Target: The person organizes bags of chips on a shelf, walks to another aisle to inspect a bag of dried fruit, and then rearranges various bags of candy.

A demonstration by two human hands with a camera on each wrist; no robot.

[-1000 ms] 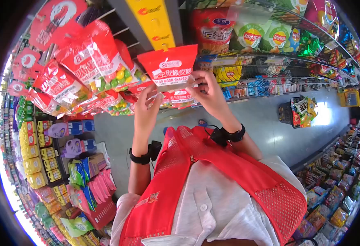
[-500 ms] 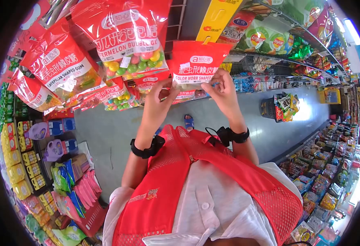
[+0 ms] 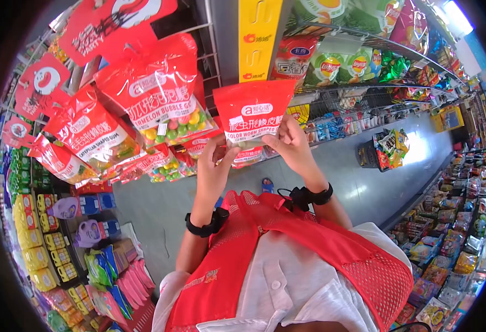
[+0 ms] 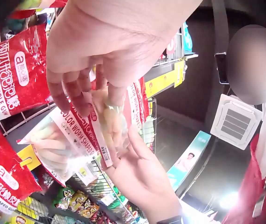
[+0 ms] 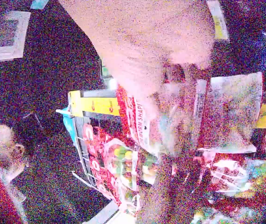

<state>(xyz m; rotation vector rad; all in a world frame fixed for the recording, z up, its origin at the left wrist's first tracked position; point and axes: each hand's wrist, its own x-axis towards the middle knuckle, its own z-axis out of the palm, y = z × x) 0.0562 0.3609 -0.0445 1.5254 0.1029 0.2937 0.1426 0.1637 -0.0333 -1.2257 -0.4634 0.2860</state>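
Both hands hold a red candy bag [image 3: 254,113] labelled "color worm shaped", low on its front. Thumb and fingers of the left hand [image 3: 214,166] pinch the lower left corner. The right hand [image 3: 294,148] grips the lower right edge, its thumb across the bottom. In the left wrist view, pale gummies [image 4: 114,122] show through the clear part of the bag, between the left hand [image 4: 119,39] above and the right hand [image 4: 142,175] below. Grain blurs the right wrist view, where the right hand [image 5: 142,51] fills the top.
Watermelon bubble gum [image 3: 160,94] and caterpillar gummy [image 3: 96,130] bags hang at left. A yellow strip [image 3: 258,39] stands behind the held bag. Chip bags [image 3: 328,63] line the right shelf. A dark basket of snacks [image 3: 369,156] sits on the floor at right.
The view has swung about, and the held bag now appears lower in it than half a second ago. Both hands keep hold of the bag's lower edge throughout.
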